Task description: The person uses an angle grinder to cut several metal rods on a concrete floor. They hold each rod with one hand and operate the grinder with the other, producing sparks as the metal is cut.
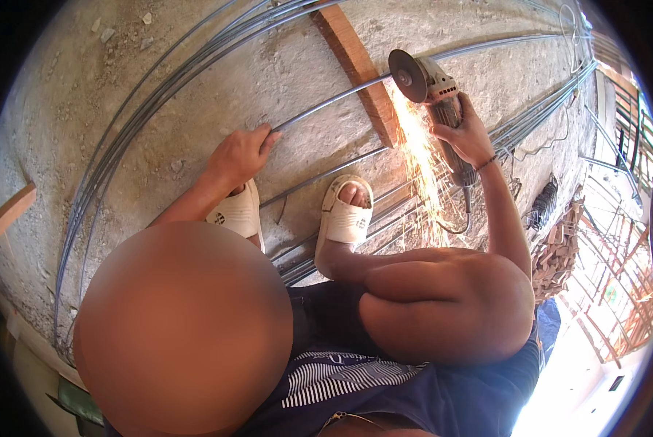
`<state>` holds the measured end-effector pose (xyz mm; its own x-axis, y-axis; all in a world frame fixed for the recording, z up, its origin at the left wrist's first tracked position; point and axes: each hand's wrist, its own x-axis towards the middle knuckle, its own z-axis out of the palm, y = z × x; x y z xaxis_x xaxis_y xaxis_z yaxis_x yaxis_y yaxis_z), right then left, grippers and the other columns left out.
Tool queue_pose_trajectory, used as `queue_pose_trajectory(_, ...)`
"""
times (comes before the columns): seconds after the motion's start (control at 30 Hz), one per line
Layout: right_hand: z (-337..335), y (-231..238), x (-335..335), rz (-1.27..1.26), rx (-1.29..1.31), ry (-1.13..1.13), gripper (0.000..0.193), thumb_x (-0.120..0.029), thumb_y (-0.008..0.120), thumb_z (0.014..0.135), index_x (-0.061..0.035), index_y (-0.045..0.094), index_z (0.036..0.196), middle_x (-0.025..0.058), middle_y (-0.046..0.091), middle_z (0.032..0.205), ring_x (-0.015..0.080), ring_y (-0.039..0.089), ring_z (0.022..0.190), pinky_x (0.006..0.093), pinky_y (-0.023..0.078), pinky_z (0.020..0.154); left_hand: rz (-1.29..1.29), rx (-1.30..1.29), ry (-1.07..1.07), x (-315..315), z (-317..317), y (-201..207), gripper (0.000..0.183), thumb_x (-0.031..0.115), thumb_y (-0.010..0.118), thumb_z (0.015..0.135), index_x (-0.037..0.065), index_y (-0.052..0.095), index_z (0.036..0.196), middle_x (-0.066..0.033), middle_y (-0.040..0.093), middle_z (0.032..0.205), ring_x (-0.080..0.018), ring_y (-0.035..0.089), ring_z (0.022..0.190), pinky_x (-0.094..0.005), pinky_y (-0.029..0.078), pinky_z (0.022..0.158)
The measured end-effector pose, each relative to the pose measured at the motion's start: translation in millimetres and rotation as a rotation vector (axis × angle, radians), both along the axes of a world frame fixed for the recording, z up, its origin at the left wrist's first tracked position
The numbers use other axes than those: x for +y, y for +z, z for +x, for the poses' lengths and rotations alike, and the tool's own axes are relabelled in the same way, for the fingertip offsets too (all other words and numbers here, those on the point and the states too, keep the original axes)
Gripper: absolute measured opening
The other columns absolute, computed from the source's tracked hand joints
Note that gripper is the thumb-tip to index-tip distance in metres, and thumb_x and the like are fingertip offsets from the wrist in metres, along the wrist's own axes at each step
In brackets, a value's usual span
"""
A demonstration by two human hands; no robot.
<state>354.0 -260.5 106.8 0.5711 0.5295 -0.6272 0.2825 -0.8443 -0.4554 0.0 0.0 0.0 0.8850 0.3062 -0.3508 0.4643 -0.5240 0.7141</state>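
Note:
My right hand [469, 135] is wrapped round the body of an angle grinder [443, 111], whose dark round disc [406, 76] stands against a long thin steel rod [326, 105]. Bright orange sparks [418, 146] stream from there toward my bent leg. My left hand [243, 154] is closed on the same rod, left of the disc. Beneath the rod, between my hands, lies a reddish wooden beam [348, 48] on the rough ground. The grinder's cord [463, 222] curves away from its rear end.
Bundled steel rods [133, 115] arc across the left and far side. More rods [541, 109] run along the right. My sandalled feet [346, 218] stand close to shorter rods and the sparks. A wood piece [10, 211] lies far left; broken brown pieces [557, 251] are heaped at right.

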Motion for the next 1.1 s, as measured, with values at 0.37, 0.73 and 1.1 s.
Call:
queue_pose_trajectory(0.37, -2, 0, 7, 0.023, -0.170, 0.057, 0.094, -0.030, 0.082, 0.073, -0.0060, 0.038, 0.152, 0.0258, 0.068, 0.127, 0.0395, 0.069, 0.116, 0.0451, 0.054, 0.097, 0.008, -0.026, 0.013, 0, 2, 2, 0.039, 0.037, 0.054, 0.108, 0.001, 0.059, 0.093, -0.0261, 0.065, 0.071, -0.0496, 0.065, 0.073, -0.0551, 0.051, 0.062)
queue_pose_trajectory(0.73, 0, 6, -2, -0.039, -0.070, 0.042, 0.103, -0.023, 0.086, 0.072, 0.0030, 0.034, 0.156, 0.0214, 0.064, 0.136, 0.0287, 0.065, 0.120, 0.0369, 0.052, 0.101, 0.006, -0.015, 0.024, -1, 0, 2, 0.037, 0.036, 0.054, 0.107, 0.002, 0.060, 0.094, -0.0253, 0.066, 0.074, -0.0495, 0.066, 0.075, -0.0553, 0.052, 0.063)
queue_pose_trajectory(1.1, 2, 2, 8, -0.102, -0.159, 0.081, 0.106, -0.028, 0.087, 0.072, 0.0034, 0.032, 0.157, 0.0228, 0.065, 0.134, 0.0299, 0.066, 0.120, 0.0372, 0.052, 0.101, 0.048, -0.054, 0.005, -1, -2, -1, 0.037, 0.035, 0.054, 0.108, 0.001, 0.062, 0.096, -0.0253, 0.065, 0.069, -0.0472, 0.066, 0.068, -0.0536, 0.052, 0.059)
